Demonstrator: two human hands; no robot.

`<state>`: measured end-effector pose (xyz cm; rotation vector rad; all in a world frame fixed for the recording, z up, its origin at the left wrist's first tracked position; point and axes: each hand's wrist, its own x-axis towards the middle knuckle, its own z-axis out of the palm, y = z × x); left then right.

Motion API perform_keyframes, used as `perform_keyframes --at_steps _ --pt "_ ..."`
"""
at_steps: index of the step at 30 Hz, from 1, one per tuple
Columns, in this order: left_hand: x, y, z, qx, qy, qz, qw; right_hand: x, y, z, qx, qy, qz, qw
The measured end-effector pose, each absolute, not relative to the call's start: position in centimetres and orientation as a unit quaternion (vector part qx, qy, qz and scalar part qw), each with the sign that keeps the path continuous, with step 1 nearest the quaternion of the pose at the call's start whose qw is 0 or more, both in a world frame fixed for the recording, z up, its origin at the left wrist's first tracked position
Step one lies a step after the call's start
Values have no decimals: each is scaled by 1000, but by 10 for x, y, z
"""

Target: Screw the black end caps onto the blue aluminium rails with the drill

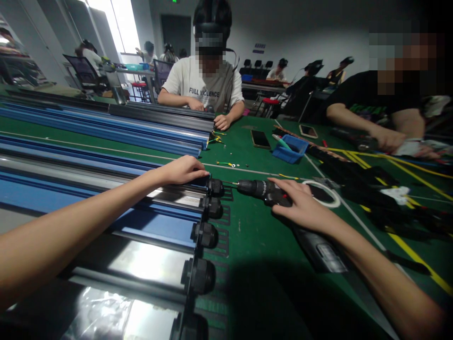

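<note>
My left hand presses down on the end of a long blue metal profile, fingers bent over it. Beside its fingertips is a black cable gland on the profile's end. In my right hand is a black cordless drill, gripped around the body. Its thin bit points left at the end plate near that gland; whether the tip touches a screw is too small to tell. Several similar profiles with black glands lie side by side towards me.
A blue bin with a pen-like tool, a phone and a white ring lie on the green table. Short yellow-green wires are scattered mid-table. Across, a person in a white shirt works; another in black sits right.
</note>
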<state>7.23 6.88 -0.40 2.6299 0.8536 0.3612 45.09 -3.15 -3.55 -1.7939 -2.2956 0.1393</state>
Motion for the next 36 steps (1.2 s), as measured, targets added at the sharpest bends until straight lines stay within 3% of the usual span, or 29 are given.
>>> perform_keyframes --at_steps 36 --pt "71 74 -8 934 289 135 158 449 -31 -34 -613 -782 42 107"
